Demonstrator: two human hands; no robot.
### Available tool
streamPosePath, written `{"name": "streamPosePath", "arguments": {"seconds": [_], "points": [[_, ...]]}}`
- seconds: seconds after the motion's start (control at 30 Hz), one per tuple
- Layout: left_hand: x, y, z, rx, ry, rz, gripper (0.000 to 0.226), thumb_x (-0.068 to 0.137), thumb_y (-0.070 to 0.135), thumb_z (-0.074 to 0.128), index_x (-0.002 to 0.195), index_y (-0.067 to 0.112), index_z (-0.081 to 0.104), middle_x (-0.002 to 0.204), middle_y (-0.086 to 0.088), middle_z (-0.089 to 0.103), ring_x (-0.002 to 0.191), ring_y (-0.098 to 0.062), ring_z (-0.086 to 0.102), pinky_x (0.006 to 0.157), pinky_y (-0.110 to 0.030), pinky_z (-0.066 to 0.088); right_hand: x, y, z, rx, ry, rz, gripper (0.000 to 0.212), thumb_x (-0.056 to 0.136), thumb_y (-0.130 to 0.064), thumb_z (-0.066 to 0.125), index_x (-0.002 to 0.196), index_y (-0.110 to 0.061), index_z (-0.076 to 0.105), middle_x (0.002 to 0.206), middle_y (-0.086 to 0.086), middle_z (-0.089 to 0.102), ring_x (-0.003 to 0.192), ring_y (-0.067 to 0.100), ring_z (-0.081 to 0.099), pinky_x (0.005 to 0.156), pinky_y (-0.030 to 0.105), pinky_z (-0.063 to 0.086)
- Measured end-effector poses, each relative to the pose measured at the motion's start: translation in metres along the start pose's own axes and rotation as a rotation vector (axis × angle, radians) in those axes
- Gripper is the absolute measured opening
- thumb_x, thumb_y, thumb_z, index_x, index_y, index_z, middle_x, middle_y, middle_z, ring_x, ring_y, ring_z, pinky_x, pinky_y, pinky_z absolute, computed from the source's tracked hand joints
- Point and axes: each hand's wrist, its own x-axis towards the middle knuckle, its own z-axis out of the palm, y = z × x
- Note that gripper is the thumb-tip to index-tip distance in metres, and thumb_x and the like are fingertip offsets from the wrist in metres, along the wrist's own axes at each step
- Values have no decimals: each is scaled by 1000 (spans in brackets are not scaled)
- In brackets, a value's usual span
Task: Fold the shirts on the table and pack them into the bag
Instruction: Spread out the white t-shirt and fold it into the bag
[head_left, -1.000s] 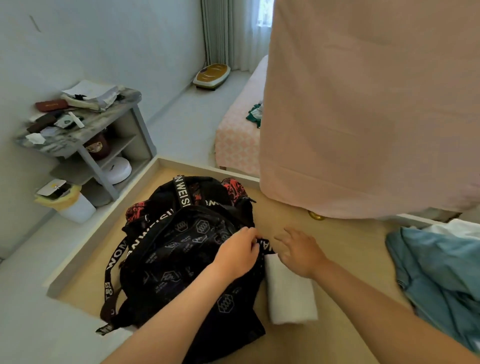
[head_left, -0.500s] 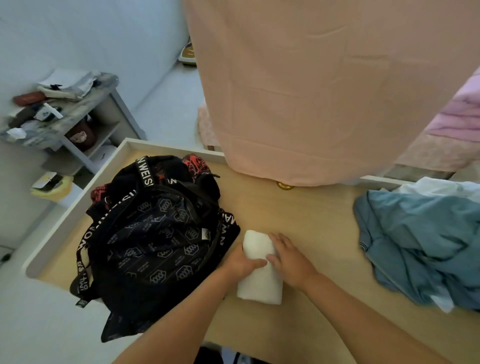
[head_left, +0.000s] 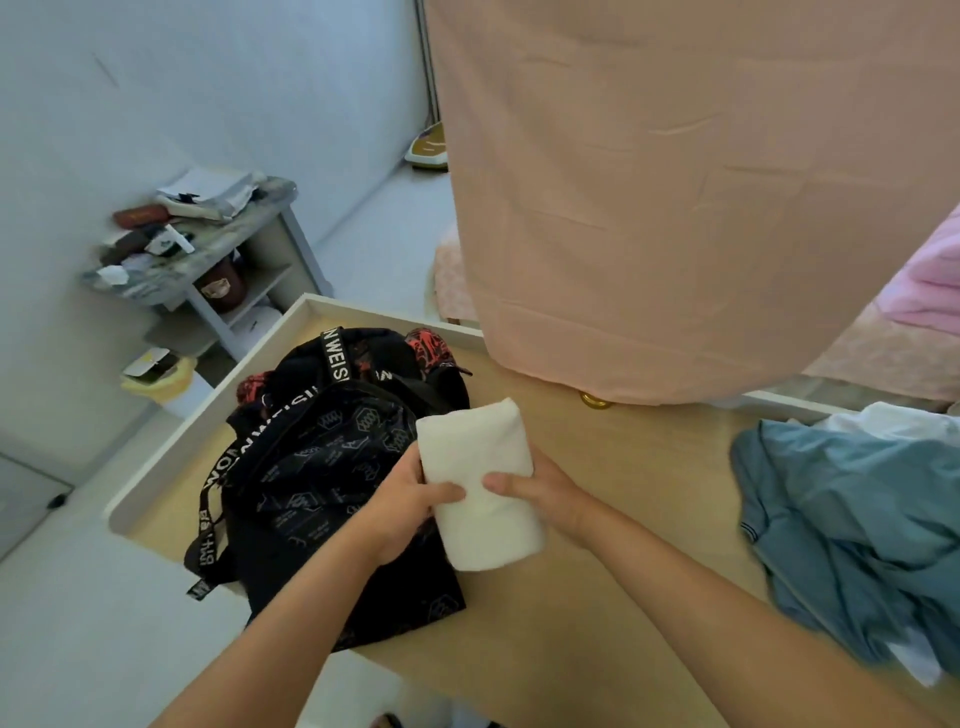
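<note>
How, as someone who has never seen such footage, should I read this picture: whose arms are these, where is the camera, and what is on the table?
There is no machine here. A person wears one wide-angle camera on the head, so you look forward and down along their own bare arms. The left hand and the right hand both grip a folded white shirt, which seems raised off the wooden table at the edge of a black bag with lettered straps. To the right on the table lies a heap of unfolded blue clothes. A pink cloth hangs behind the table, and a cluttered shelf stands by the wall on the left.
</note>
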Motion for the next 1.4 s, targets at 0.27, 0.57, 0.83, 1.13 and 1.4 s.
{"name": "streamPosePath", "arguments": {"seconds": [0.27, 0.57, 0.83, 1.13, 1.4], "points": [[-18, 10, -91, 147, 304, 46, 80, 77, 41, 81, 140, 46, 33, 124, 13, 60, 110, -9, 61, 91, -32, 54, 58, -7, 69, -171, -79, 122, 47, 80, -33, 81, 122, -21, 64, 114, 2, 73, 103, 22, 71, 96, 51, 53], [-12, -21, -189, 893, 405, -110, 51, 87, 59, 51, 126, 29, 56, 113, 6, 63, 103, -16, 59, 88, -41, 51, 128, 26, 161, -561, 103, 242, 80, 73, -65, 70, 139, -26, 44, 120, -8, 61, 103, 12, 60, 86, 33, 52], [-2, -51, -258, 1699, 238, 365, 57, 88, 8, 54, 143, 21, 46, 149, -3, 43, 142, -26, 32, 116, -38, 25, 133, 55, 178, -740, 216, 294, 75, 83, -65, 60, 144, -33, 31, 128, -6, 53, 111, 20, 56, 90, 36, 47], [26, -55, -276, 1996, 140, 389, 30, 84, 20, 62, 112, 14, 68, 115, -10, 65, 119, -34, 54, 107, -42, 41, 113, 89, 215, -1495, 268, -211, 61, 76, -72, 50, 126, -37, 51, 146, 0, 38, 132, 29, 41, 96, 56, 42], [36, -8, -274, 1715, 340, 421, 23, 101, 23, 42, 93, 14, 61, 84, -5, 68, 78, -27, 65, 61, -35, 47, 105, 83, 229, -1421, 146, -61, 92, 79, -36, 62, 151, -46, 7, 165, 0, -10, 150, 36, -3, 104, 57, 37]]}}
